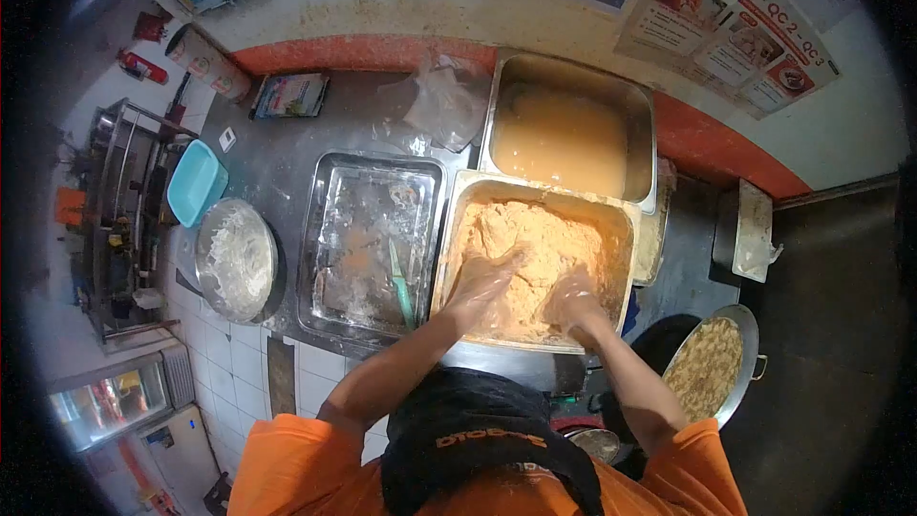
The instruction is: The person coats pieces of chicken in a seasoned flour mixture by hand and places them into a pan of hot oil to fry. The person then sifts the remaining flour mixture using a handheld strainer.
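Note:
A deep metal pan [633, 239] holds orange-tinted flour [544, 239], lumpy and heaped. Both of my hands are in it, seemingly under thin clear plastic gloves. My left hand [485, 285] lies at the left of the flour, fingers stretched out to the upper right. Over at the right side, my right hand [575, 302] is partly sunk in the flour, so its fingertips are hidden. Left of the pan is a shallow metal tray [344, 229] dusted with flour, with a green-handled knife [401, 291] lying in it.
Behind the pan, a second metal pan [573, 139] holds orange-brown liquid. A flour-coated round bowl [237, 263] and a turquoise tub [198, 182] stand at the left. To the right is a wide pan [709, 368] with brownish contents. A clear plastic bag [447, 105] lies near the wall.

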